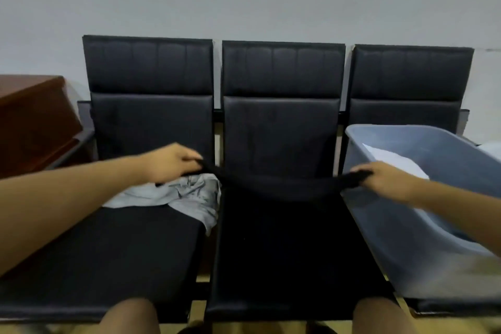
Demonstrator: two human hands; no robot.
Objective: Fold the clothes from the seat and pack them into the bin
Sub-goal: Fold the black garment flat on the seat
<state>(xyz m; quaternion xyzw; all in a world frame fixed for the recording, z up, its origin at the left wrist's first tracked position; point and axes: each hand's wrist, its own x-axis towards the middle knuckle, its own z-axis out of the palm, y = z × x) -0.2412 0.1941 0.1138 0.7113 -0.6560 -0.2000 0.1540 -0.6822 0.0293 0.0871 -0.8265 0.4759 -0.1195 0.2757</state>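
Both arms outstretched, left hand (173,161) and right hand (382,177) gripping black garment (282,187).

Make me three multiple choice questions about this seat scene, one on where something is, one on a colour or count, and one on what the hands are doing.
1. Where does the bin stand?
A. on the right-hand seat
B. on the floor
C. on the left-hand seat

2. What colour is the crumpled garment lying on the left-hand seat?
A. red
B. light grey
C. yellow

3. What are the hands doing with the black garment?
A. the left hand and the right hand each grip one end, holding it stretched over the middle seat
B. only one hand touches it
C. both hands rest flat on top of it

Answers: 1 A, the bin sits on the right seat cushion with white cloth inside. 2 B, the cloth is pale grey. 3 A, the garment sags between the two gripping hands.
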